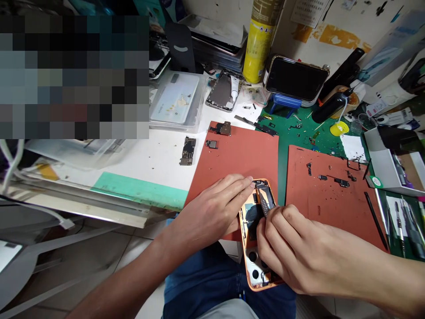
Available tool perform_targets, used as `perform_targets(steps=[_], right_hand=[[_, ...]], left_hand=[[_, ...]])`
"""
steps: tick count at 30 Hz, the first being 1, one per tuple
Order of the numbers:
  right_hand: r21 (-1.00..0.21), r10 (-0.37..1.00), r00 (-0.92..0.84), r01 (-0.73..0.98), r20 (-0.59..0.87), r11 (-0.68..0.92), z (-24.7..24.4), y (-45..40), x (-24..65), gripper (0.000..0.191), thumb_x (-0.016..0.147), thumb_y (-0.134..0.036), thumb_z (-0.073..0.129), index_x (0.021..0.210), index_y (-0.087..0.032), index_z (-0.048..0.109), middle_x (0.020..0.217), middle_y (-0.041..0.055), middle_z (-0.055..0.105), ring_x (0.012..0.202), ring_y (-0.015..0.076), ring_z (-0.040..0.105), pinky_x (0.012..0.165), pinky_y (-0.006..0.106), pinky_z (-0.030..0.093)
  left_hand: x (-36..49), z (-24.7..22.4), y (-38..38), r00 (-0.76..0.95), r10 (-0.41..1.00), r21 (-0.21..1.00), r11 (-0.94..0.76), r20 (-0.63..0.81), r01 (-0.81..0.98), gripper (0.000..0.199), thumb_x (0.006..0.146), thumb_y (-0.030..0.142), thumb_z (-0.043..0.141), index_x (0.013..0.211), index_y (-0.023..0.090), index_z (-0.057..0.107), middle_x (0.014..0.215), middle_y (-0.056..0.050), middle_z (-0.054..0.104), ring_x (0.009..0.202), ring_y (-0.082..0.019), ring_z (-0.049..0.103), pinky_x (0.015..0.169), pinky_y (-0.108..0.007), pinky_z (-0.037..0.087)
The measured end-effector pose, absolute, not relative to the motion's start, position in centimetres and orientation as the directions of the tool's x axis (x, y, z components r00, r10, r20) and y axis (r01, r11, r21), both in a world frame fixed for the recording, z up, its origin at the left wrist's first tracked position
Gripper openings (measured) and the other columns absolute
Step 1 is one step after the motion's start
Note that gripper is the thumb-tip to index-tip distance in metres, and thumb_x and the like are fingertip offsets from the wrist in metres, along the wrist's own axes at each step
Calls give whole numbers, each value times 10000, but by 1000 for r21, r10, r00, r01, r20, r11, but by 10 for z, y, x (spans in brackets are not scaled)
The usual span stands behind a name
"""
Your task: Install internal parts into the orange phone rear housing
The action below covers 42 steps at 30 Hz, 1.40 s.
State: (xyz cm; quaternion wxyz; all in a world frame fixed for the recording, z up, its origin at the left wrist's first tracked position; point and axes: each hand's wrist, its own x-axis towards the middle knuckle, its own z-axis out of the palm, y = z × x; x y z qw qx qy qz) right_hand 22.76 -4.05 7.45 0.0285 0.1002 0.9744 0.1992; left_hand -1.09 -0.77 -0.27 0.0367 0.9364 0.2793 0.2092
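An orange phone housing [245, 248] lies open-side up, tilted toward me, its lower end past the mat's front edge. My left hand [222, 201] grips its upper left edge, fingers together and reaching to the top rim. In my right hand [288, 241] is a pair of metal tweezers [263, 201], pinched in the fingers. The tips point at the top end of the housing, beside a dark part [264, 191] inside it. My right hand covers much of the housing's right side.
Beneath the housing is a reddish mat [245, 155] bearing small phone parts [223, 128]. A circuit board [187, 151] lies left of it. A second mat [305, 212] carries screws and small parts. A phone [297, 79] rests on a blue stand; a yellow can [257, 48] stands behind.
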Motion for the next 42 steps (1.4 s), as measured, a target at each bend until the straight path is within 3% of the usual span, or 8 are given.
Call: perform_targets(steps=[5,12,19,25,33,42], right_hand=[[374,219,-976,195,-21,907,74,-43,228,331,1056,-211,513,1272,-47,701,1013,156,797,760,260,683,733,444,430],[358,242,-970,222,-11,907,73,-43,230,242,1041,-199,542,1143,-68,719,859,117,754,634,215,598,630,416,350],[356,245,-970,231,5,905,71,-42,230,249,1044,-189,550,1189,-50,698,849,105,744,648,215,614,645,419,361],[366,243,-970,214,-35,906,75,-40,228,283,1057,-190,499,1220,-66,694,974,135,775,758,264,674,749,448,427],[344,250,-967,223,-38,912,79,-40,227,231,1045,-173,510,1132,-95,710,877,102,734,666,230,596,648,413,337],[373,255,-967,232,-11,898,77,-39,228,237,1043,-165,503,1139,-75,700,866,109,733,654,239,603,636,412,321]], left_hand=[[-10,-2,-6,756,538,193,-842,373,504,481,997,149,701,1426,-33,586,1441,-240,697,1321,-370,664,1155,-534,605],[-10,-3,-6,747,550,223,-835,374,504,453,1020,146,670,1438,2,571,1439,-230,700,1329,-346,664,1164,-521,605],[-11,-4,-7,744,563,259,-827,361,500,474,1008,113,654,1469,42,568,1454,-224,692,1357,-341,652,1168,-537,601],[-11,-2,-7,743,561,235,-828,366,509,444,1008,95,641,1440,11,587,1440,-234,694,1335,-357,659,1141,-540,616],[-12,-4,-7,735,573,305,-818,362,487,532,991,114,687,1502,56,555,1464,-231,684,1384,-360,638,1147,-576,613],[-11,-1,-7,746,554,240,-833,369,499,524,982,188,769,1435,-3,589,1420,-235,702,1321,-377,666,1146,-543,612]])
